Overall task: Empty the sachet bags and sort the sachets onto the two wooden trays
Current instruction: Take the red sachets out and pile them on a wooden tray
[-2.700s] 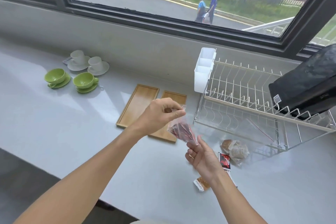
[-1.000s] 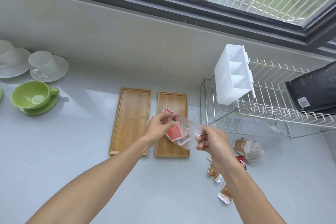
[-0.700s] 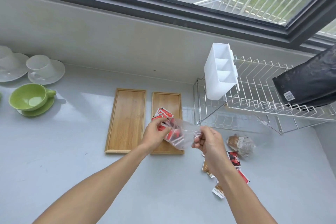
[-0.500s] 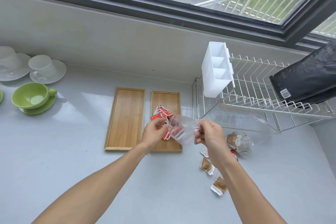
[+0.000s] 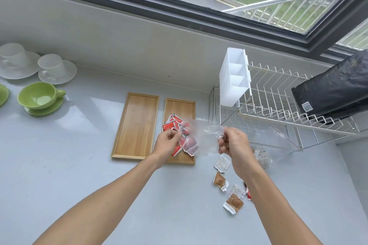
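Observation:
I hold a clear plastic sachet bag (image 5: 201,137) stretched sideways over the right wooden tray (image 5: 179,107). My left hand (image 5: 167,143) pinches its left end and my right hand (image 5: 233,143) grips its right end. Red sachets (image 5: 173,123) lie spilled on the right tray, and a few still show inside the bag. The left wooden tray (image 5: 137,125) lies bare beside it. Brown and white sachets (image 5: 220,180) lie loose on the counter below my right hand. A second bag with brown sachets (image 5: 261,157) sits behind my right wrist.
A white wire dish rack (image 5: 278,113) with a white cutlery holder (image 5: 235,77) stands at the right, a black pouch (image 5: 334,87) leaning on it. Green cup and saucer (image 5: 37,97) and white cups (image 5: 51,67) stand at the left. The wall and window run behind.
The bag went from upright in front of me to lying sideways over the right tray. Red sachets have dropped out onto that tray, and the bag looks emptier.

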